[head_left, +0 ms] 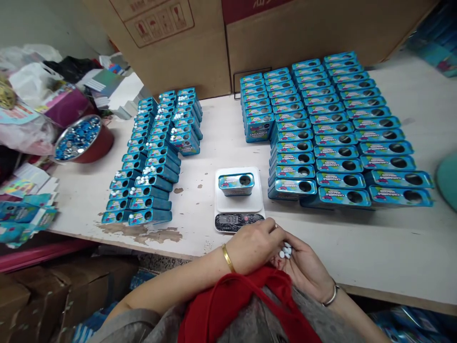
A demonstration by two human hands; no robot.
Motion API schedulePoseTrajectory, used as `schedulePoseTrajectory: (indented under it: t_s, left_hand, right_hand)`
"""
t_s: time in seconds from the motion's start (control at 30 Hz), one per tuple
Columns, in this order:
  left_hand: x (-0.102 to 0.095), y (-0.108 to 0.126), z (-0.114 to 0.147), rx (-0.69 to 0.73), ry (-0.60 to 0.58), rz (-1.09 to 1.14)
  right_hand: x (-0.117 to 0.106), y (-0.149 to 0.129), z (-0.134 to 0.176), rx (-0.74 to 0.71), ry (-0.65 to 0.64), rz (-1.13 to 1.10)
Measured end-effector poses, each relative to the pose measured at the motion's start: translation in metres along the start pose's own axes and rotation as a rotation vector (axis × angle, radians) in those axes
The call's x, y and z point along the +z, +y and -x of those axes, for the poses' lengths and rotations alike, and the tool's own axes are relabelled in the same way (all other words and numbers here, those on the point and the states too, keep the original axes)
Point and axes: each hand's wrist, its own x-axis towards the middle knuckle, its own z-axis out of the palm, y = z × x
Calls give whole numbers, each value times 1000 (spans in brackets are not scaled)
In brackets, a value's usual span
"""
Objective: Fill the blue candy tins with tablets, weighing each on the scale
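Cupped around smooth white tablets (285, 251), the right hand (309, 270) is holding them near; the left hand (255, 244) is bending over it, its grip impossible to tell. Farther off, a glossy, oblong blue tin (232, 183) with a round hole is standing on the scale (240, 204).

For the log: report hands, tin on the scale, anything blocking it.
Right hand cupped, white tablets in palm. Left hand close by, grip unclear. Blue tin on scale. Nothing visible covering it.
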Motion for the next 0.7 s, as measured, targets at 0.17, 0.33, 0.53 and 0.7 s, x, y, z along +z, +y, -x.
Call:
schedulePoseTrajectory:
  t_s: [0.17,0.33,0.53,0.7]
  left_hand:
    - [-27,-29,9,-10,488,103]
    - [-33,-92,12,-385,704,263]
    - [-41,-95,11,-31,507,57]
    - [-53,-79,18,128,571,-348]
  right_hand:
    - [19,-8,-5,-100,-49,49]
    - [45,-10,-17,-130,-69,100]
    - [65,-8,-27,-211,-58,29]
    - [72,-11,-29,-226,-50,-6]
